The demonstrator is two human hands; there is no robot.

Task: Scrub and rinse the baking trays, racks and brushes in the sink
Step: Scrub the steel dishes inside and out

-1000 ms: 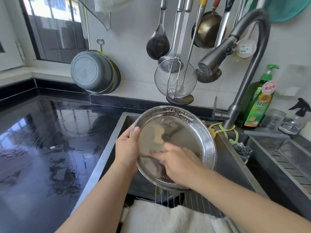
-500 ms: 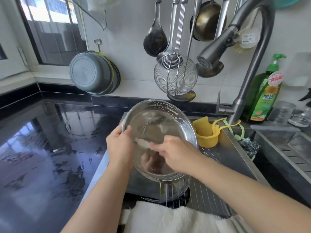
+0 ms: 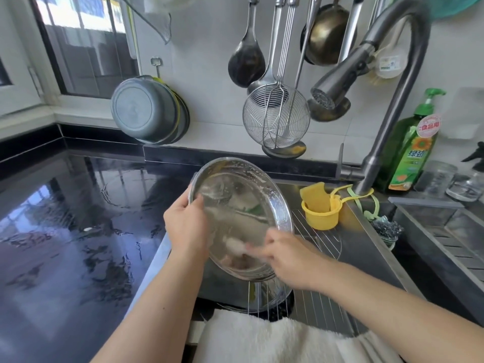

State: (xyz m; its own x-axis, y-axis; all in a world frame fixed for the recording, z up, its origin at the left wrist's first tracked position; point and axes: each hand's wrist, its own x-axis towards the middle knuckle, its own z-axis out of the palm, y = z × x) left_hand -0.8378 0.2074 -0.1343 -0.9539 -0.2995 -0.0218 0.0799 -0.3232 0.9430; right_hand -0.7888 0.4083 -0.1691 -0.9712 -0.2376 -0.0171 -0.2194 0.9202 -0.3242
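Note:
A round steel baking tray (image 3: 243, 197), streaked with suds, is tilted up over the sink (image 3: 372, 260). My left hand (image 3: 187, 227) grips its left rim, thumb inside. My right hand (image 3: 286, 260) is at the tray's lower inner face, fingers curled round a small pale scrubber (image 3: 234, 248) that is blurred with motion. Under the tray a wire rack (image 3: 317, 231) lies in the sink, and another round steel pan (image 3: 267, 297) sits low beneath it, mostly hidden.
A faucet (image 3: 330, 90) hangs above right, no water running. A yellow sponge holder (image 3: 320, 208) hangs from its base. Green soap bottle (image 3: 411, 150) at right. Wet black counter (image 3: 65, 231) on the left. Ladles and a wire skimmer (image 3: 276, 116) hang behind. White towel (image 3: 262, 339) at the front edge.
The tray has shifted left and tilted more upright, uncovering the yellow holder. My right hand slid from the tray's middle down to its lower edge, scrubbing.

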